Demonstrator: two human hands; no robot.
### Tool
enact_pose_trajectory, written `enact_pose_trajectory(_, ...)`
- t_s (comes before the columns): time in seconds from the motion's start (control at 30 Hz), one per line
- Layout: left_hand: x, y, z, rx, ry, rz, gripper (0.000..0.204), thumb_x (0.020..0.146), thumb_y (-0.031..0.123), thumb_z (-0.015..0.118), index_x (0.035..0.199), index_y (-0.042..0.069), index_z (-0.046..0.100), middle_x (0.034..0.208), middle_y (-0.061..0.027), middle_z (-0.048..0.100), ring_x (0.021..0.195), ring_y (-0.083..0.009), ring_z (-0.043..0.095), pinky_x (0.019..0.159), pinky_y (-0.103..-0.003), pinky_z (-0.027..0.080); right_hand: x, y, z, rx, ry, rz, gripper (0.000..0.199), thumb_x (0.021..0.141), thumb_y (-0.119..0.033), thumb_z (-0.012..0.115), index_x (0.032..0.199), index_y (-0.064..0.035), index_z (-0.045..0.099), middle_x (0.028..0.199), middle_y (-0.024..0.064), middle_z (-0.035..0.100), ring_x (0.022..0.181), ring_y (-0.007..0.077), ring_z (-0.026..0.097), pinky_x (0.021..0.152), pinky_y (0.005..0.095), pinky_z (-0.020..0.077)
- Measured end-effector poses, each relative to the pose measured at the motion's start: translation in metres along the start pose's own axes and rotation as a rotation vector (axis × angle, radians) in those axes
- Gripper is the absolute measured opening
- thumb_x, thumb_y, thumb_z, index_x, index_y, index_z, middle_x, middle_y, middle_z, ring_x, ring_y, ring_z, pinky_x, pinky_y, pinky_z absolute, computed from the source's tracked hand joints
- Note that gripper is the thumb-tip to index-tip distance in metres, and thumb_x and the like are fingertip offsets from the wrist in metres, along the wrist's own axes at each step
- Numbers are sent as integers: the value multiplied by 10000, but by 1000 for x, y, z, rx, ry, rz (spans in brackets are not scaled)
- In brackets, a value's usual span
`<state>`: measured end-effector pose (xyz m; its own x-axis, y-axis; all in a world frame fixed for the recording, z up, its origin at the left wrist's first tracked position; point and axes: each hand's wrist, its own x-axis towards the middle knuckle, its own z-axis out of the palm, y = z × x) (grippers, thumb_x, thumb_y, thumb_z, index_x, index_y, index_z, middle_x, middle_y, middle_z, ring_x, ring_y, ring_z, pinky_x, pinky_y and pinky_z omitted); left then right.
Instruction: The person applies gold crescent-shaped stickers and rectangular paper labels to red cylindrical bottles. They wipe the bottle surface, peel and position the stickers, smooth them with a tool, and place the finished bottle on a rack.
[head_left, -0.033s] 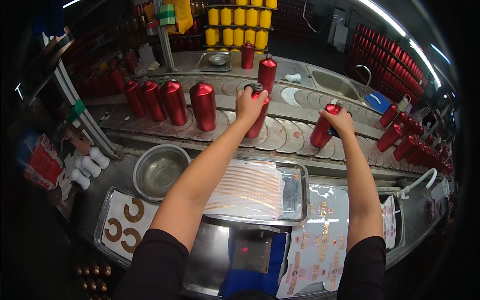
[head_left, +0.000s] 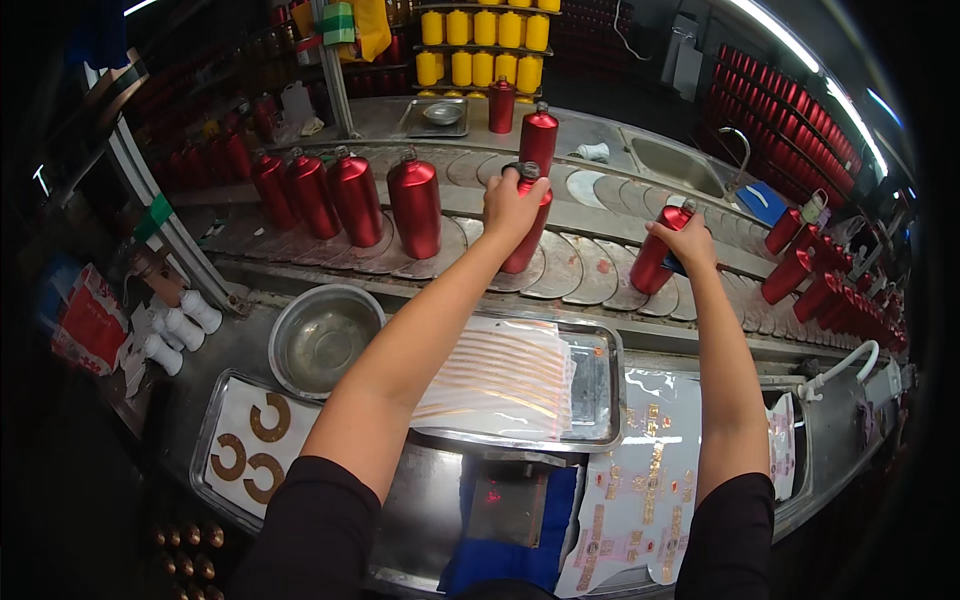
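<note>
Two glossy red bottles stand upright on the near lane of a conveyor of overlapping metal plates (head_left: 592,268), under my hands. My left hand (head_left: 510,208) is closed around the upper part of one red bottle (head_left: 530,232), near its neck. To the right, my right hand (head_left: 690,243) grips the shoulder of another red bottle (head_left: 652,264), which leans slightly. Something dark shows beneath my right palm, too hidden to name. Left of my hands, several more red bottles (head_left: 415,208) stand in a row. Behind my left hand is one more red bottle (head_left: 539,138).
On the near bench are a metal bowl (head_left: 327,388), a steel tray (head_left: 610,440) with sheets of gold strips (head_left: 500,375), a tray of C-shaped gold pieces (head_left: 240,488) and printed clear sheets (head_left: 640,500). A sink (head_left: 675,165) lies beyond the conveyor. Red bottles crowd the right side.
</note>
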<state>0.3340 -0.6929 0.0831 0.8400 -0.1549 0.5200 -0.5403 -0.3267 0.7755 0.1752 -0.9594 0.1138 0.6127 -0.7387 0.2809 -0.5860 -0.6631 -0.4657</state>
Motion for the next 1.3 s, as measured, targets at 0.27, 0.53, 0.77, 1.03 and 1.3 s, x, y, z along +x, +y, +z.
enact_pose_trajectory(0.27, 32, -19, -52, 399, 581, 291, 540, 780, 453, 747, 941, -43, 606, 1289, -265, 541, 1213, -419, 502, 1035, -505, 398, 22, 49, 7, -64, 59, -14, 884, 667, -594, 755, 1264, 5, 500, 1179, 261, 659, 1104, 401, 648, 927, 472, 509)
enact_pose_trajectory(0.53, 34, -44, -26, 157, 315, -17, 515, 777, 482, 739, 871, -14, 635, 929, -264, 647, 881, -446, 621, 798, -510, 485, 19, 48, 3, -54, 33, -95, 864, 669, -562, 754, 1283, -9, 503, 1188, 241, 658, 1108, 386, 648, 931, 452, 503)
enact_pose_trajectory(0.77, 18, -16, -4, 83, 184, -73, 517, 829, 499, 701, 980, 7, 653, 1074, -253, 604, 1004, -430, 602, 866, -489, 485, 48, 89, 5, 65, 9, -119, 909, 644, -510, 827, 1301, 2, 464, 1199, 251, 657, 1134, 393, 640, 954, 446, 495)
enact_pose_trajectory(1.03, 42, -33, -44, 404, 650, 365, 422, 786, 319, 759, 988, -18, 604, 1217, -210, 542, 1163, -413, 519, 1025, -482, 398, 4, 124, -11, 101, 433, -113, 841, 851, -426, 729, 1484, -2, 375, 1446, 240, 503, 1305, 393, 516, 1086, 437, 395)
enact_pose_trajectory(1.3, 38, -52, -5, 292, 474, 207, 362, 864, 331, 665, 898, -23, 599, 1000, -221, 601, 1001, -425, 563, 887, -510, 468, -99, 107, -24, 332, 322, -328, 562, 944, -221, 662, 1424, 3, 473, 1378, 202, 560, 1272, 297, 534, 1064, 367, 388)
